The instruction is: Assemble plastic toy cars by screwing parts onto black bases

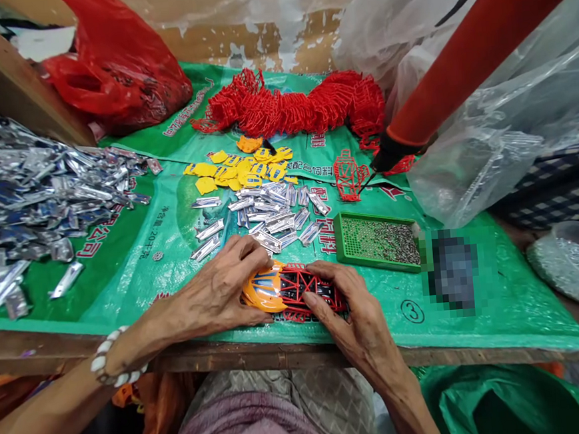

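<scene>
My left hand (222, 289) is closed around an orange plastic piece (263, 292) near the table's front edge. My right hand (349, 306) pinches a red plastic frame (302, 288) that lies against the orange piece. Both hands press the two parts together on the green woven sheet (137, 256). Just beyond my hands lies a small heap of silver metal strips (269, 212), with yellow plastic pieces (243, 168) behind it. A single red frame (347, 175) lies flat further back.
A big pile of silver strips (27, 197) covers the left side. Red frames are heaped (301, 106) at the back, beside a red bag (117, 63). A green tray of tiny metal parts (377, 240) sits right of my hands. A red-handled tool (462, 56) and clear bags (489, 148) stand right.
</scene>
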Tool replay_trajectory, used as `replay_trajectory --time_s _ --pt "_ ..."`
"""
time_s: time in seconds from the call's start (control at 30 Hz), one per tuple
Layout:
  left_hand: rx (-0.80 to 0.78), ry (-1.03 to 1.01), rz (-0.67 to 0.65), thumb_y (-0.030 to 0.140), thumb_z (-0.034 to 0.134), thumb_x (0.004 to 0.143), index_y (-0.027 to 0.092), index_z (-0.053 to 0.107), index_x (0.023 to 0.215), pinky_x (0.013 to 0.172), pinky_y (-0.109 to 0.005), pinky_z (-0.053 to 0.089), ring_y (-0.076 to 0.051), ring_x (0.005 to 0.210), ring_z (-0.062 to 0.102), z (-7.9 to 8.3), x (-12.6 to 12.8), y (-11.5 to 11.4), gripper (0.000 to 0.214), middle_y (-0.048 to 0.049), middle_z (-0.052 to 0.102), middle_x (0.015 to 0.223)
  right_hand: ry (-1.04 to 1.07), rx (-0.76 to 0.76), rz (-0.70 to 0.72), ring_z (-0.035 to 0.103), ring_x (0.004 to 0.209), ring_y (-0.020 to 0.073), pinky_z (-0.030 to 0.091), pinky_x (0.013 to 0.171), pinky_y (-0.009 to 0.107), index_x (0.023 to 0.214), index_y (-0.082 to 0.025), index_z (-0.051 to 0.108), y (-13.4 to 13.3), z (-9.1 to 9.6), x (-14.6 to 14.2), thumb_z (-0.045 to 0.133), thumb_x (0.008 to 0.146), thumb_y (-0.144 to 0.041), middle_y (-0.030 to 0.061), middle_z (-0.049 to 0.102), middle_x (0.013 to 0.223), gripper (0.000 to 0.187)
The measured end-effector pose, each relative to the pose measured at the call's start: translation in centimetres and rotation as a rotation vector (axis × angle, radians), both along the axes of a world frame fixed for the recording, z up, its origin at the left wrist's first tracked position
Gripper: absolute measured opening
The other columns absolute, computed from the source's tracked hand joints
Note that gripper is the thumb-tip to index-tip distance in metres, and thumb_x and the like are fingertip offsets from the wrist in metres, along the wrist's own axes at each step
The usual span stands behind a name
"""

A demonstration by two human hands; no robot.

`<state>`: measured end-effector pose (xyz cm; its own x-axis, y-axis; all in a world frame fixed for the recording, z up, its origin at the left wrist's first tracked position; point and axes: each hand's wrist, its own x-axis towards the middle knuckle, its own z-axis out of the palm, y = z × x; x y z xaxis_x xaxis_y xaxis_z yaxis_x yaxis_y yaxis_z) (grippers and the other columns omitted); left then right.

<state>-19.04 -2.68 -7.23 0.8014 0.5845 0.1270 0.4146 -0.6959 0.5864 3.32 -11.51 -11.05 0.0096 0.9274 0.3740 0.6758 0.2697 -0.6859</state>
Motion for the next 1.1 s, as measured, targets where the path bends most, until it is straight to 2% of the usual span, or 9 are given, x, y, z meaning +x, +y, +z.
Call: replay_trajectory --time_s 0.13,0.27,0.43,0.53,0.73,0.8,0.93,1.03,1.1 --pt "-0.080 0.013 -0.004 0.031 0.073 0.088 0.020 0.050 0.119 0.089 -0.033 0.053 -0.021 0.104 0.059 -0.7 -0.5 -0.4 0.041 -0.0061 0.058 0.116 -0.032 0.024 0.026 0.068 0.104 0.0240 0.055 0.090 0.041 0.116 -0.022 0.063 0.0 -0.2 0.1 0.057 0.096 -0.039 0.0106 0.072 0.111 0.027" --pt "-0.002 0.008 -0.026 0.029 0.070 0.091 0.022 0.048 0.129 0.099 -0.037 0.051 -0.024 0.117 0.059 -0.8 -0.8 -0.7 0.045 -0.0086 0.058 0.128 -0.004 -0.005 0.027 0.067 0.104 0.0235 0.055 0.090 0.041 0.116 -0.023 0.062 0.0 -0.4 0.1 0.055 0.097 -0.040 0.0098 0.071 0.111 0.027" --pt "0.029 0.085 -0.022 0.019 0.071 0.088 0.018 0.055 0.115 0.084 -0.033 0.056 -0.023 0.101 0.064 0.0 -0.4 -1.0 0.031 -0.0075 0.062 0.113 0.000 0.007 0.017 0.063 0.107 0.0240 0.052 0.093 0.042 0.119 -0.024 0.061 -0.1 -0.8 -0.2 0.055 0.097 -0.041 0.0097 0.069 0.114 0.029" --pt "-0.005 0.029 -0.018 0.020 0.072 0.088 0.019 0.054 0.116 0.087 -0.033 0.054 -0.024 0.106 0.063 -0.4 -0.4 -1.0 0.032 -0.0074 0.061 0.116 -0.001 0.000 0.022 0.061 0.110 0.0242 0.051 0.095 0.042 0.121 -0.024 0.061 0.0 -1.0 -0.3 0.054 0.097 -0.041 0.0097 0.067 0.115 0.030" --pt "-0.095 -0.094 -0.011 0.028 0.074 0.088 0.021 0.051 0.121 0.096 -0.034 0.049 -0.023 0.112 0.060 -2.2 -1.1 -0.7 0.042 -0.0060 0.060 0.119 -0.076 -0.011 0.060 0.060 0.110 0.0243 0.052 0.093 0.042 0.121 -0.022 0.058 0.1 -0.6 -0.2 0.049 0.099 -0.040 0.0111 0.066 0.114 0.030" --pt "-0.095 -0.100 -0.007 0.027 0.074 0.088 0.021 0.050 0.122 0.094 -0.032 0.049 -0.022 0.110 0.060 -2.4 -1.1 -0.7 0.042 -0.0055 0.060 0.118 -0.096 -0.023 0.062 0.059 0.109 0.0244 0.053 0.093 0.042 0.122 -0.021 0.056 0.0 -0.5 0.0 0.049 0.099 -0.041 0.0114 0.065 0.115 0.031" --pt "-0.094 -0.096 -0.041 0.028 0.077 0.085 0.019 0.052 0.119 0.087 -0.032 0.051 -0.021 0.101 0.061 -2.1 -0.7 0.1 0.044 -0.0056 0.060 0.112 -0.161 -0.049 0.122 0.056 0.115 0.0261 0.051 0.096 0.044 0.134 -0.022 0.047 -0.7 -0.5 0.3 0.053 0.097 -0.047 0.0127 0.060 0.125 0.045" --pt "-0.003 -0.047 -0.111 0.031 0.080 0.083 0.018 0.054 0.121 0.091 -0.036 0.051 -0.025 0.109 0.059 -1.5 -0.3 1.0 0.048 -0.0096 0.059 0.120 -0.219 -0.042 0.079 0.051 0.121 0.0264 0.049 0.100 0.046 0.139 -0.023 0.043 -1.3 -0.8 -0.2 0.050 0.099 -0.042 0.0131 0.056 0.131 0.045" --pt "0.159 -0.021 -0.094 0.032 0.077 0.085 0.020 0.055 0.125 0.095 -0.041 0.050 -0.029 0.116 0.055 -1.3 -0.1 1.2 0.047 -0.0126 0.054 0.129 -0.243 0.003 -0.015 0.050 0.119 0.0274 0.049 0.098 0.047 0.138 -0.022 0.044 -1.7 -1.0 -1.0 0.049 0.099 -0.042 0.0142 0.056 0.128 0.044"
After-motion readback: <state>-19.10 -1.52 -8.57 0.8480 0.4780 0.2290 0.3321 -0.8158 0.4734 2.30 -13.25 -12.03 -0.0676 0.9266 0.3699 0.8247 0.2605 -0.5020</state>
